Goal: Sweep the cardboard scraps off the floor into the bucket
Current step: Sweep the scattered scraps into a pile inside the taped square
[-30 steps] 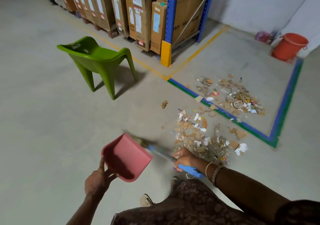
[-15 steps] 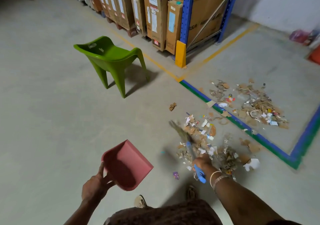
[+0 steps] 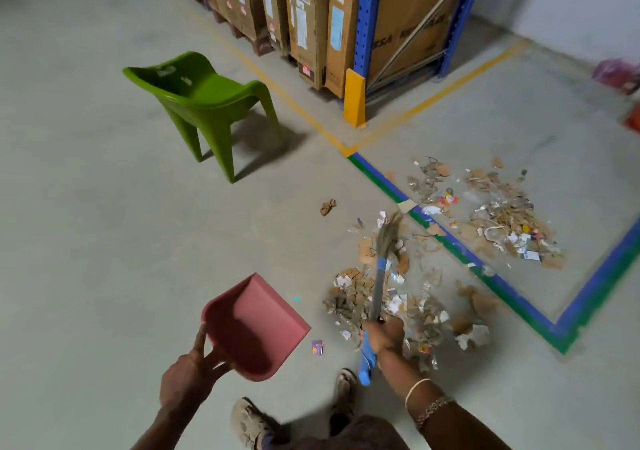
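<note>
The floor (image 3: 104, 276) is being covered by cardboard scraps (image 3: 349, 297) in two heaps, one on either side of a blue-green line (image 3: 460, 252). A pink dustpan (image 3: 256, 328) is being held, tilted, at its rear by the left grip (image 3: 187, 377). A blue-handled broom (image 3: 379, 276) is being clasped by the right grip (image 3: 386, 335), with its bristles over the nearer heap.

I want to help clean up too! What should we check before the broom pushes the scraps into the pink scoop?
1. Right hand grips the broom: ok.
2. Left hand holds the pink dustpan: ok.
3. Dustpan lip down on the floor: not ok, it looks lifted and tilted.
4. Dustpan beside the near scraps: ok, just left of them.
5. All scraps gathered: not ok, a far pile lies past the blue-green line and a crumpled scrap sits alone.
6. Bucket close by: cannot tell, only an orange sliver shows at the right edge.
</note>
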`<act>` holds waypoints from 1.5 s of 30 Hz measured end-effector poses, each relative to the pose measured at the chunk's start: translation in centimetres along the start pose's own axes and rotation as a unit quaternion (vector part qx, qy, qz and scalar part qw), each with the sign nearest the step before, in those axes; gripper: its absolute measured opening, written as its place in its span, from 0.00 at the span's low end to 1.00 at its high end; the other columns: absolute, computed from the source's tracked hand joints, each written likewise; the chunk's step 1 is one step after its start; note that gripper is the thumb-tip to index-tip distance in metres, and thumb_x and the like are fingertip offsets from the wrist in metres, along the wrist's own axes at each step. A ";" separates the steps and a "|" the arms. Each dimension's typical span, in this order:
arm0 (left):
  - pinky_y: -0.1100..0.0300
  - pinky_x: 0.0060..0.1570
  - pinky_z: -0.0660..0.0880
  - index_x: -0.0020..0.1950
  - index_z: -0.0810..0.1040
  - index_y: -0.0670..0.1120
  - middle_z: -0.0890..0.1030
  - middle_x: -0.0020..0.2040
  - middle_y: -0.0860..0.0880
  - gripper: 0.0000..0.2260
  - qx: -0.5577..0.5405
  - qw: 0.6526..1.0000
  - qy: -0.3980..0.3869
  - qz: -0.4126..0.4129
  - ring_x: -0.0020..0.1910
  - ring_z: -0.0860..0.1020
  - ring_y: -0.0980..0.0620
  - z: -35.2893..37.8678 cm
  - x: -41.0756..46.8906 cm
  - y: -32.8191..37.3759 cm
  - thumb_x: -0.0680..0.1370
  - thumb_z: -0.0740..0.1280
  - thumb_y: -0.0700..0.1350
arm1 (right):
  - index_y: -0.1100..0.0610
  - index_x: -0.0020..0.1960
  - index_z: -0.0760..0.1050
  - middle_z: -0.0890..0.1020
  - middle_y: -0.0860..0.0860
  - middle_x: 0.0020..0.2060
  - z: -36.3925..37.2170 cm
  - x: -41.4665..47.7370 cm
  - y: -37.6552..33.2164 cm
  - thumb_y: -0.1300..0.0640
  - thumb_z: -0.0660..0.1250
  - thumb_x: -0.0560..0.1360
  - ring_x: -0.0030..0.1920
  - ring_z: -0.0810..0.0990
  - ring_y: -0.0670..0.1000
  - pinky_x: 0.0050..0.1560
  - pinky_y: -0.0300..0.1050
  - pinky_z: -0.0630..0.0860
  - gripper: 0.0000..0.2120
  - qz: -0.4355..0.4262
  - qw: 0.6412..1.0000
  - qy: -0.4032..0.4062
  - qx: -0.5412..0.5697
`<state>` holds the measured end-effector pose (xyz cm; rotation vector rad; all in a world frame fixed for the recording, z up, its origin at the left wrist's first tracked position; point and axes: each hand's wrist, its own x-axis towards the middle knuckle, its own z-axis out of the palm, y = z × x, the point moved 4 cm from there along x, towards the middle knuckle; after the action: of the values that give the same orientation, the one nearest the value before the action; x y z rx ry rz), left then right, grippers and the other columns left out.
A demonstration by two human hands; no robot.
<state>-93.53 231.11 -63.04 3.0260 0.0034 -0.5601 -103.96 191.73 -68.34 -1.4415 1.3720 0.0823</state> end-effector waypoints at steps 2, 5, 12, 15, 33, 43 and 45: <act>0.54 0.37 0.76 0.81 0.52 0.57 0.85 0.44 0.45 0.50 0.002 1.000 -0.001 -0.013 0.43 0.84 0.42 0.3 -0.3 0.0 0.66 0.68 0.74 | 0.61 0.36 0.80 0.82 0.54 0.26 1.3 -0.5 -0.6 0.64 0.71 0.68 0.29 0.82 0.55 0.31 0.48 0.79 0.02 -0.020 0.999 -0.038 0.004; 0.54 0.37 0.77 0.81 0.51 0.58 0.85 0.43 0.45 0.50 -0.001 0.999 -0.003 -0.032 0.43 0.84 0.43 0.4 -1.1 -0.3 0.65 0.68 0.75 | 0.60 0.36 0.81 0.83 0.55 0.27 3.9 0.6 -1.5 0.64 0.69 0.66 0.30 0.84 0.57 0.37 0.55 0.82 0.03 -0.062 0.994 -0.085 -0.020; 0.55 0.33 0.72 0.81 0.51 0.59 0.85 0.42 0.46 0.49 0.026 0.997 -0.006 -0.074 0.43 0.84 0.43 -1.3 -3.0 -1.2 0.66 0.67 0.75 | 0.62 0.33 0.77 0.78 0.54 0.22 10.1 8.2 -7.5 0.65 0.68 0.58 0.25 0.80 0.56 0.29 0.55 0.80 0.04 -0.075 0.979 -0.176 -0.071; 0.55 0.33 0.71 0.81 0.49 0.61 0.85 0.42 0.48 0.49 0.036 0.996 -0.011 -0.086 0.42 0.83 0.45 -2.0 -3.1 -1.7 0.66 0.67 0.75 | 0.61 0.35 0.78 0.77 0.53 0.22 10.4 10.4 -10.4 0.67 0.69 0.63 0.25 0.79 0.55 0.27 0.44 0.76 0.03 -0.050 0.981 -0.176 -0.072; 0.56 0.31 0.72 0.81 0.50 0.61 0.86 0.42 0.48 0.50 0.010 0.997 -0.036 -0.062 0.39 0.84 0.46 1.7 1.4 0.6 0.66 0.69 0.74 | 0.64 0.43 0.83 0.86 0.61 0.40 -3.2 24.0 -5.3 0.55 0.77 0.57 0.42 0.87 0.61 0.42 0.59 0.84 0.18 0.032 0.997 0.052 -0.055; 0.55 0.32 0.72 0.81 0.52 0.60 0.86 0.45 0.47 0.51 -0.039 0.997 -0.028 -0.062 0.36 0.82 0.45 2.3 -0.1 -1.5 0.65 0.70 0.74 | 0.64 0.57 0.80 0.79 0.57 0.27 -1.6 9.6 -4.3 0.72 0.72 0.66 0.24 0.76 0.54 0.31 0.47 0.75 0.19 -0.075 0.983 -0.144 -0.090; 0.55 0.33 0.73 0.81 0.52 0.58 0.85 0.42 0.47 0.50 -0.046 0.997 -0.021 -0.065 0.38 0.83 0.45 2.4 -0.7 -2.2 0.66 0.71 0.72 | 0.70 0.59 0.77 0.77 0.58 0.26 -0.7 6.5 -4.1 0.73 0.70 0.64 0.21 0.74 0.54 0.28 0.45 0.74 0.22 -0.078 0.972 -0.195 -0.103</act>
<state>-95.04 233.14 -65.21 2.9396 0.2183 -0.6159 -99.20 185.84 -69.82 -1.5993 0.9453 0.3957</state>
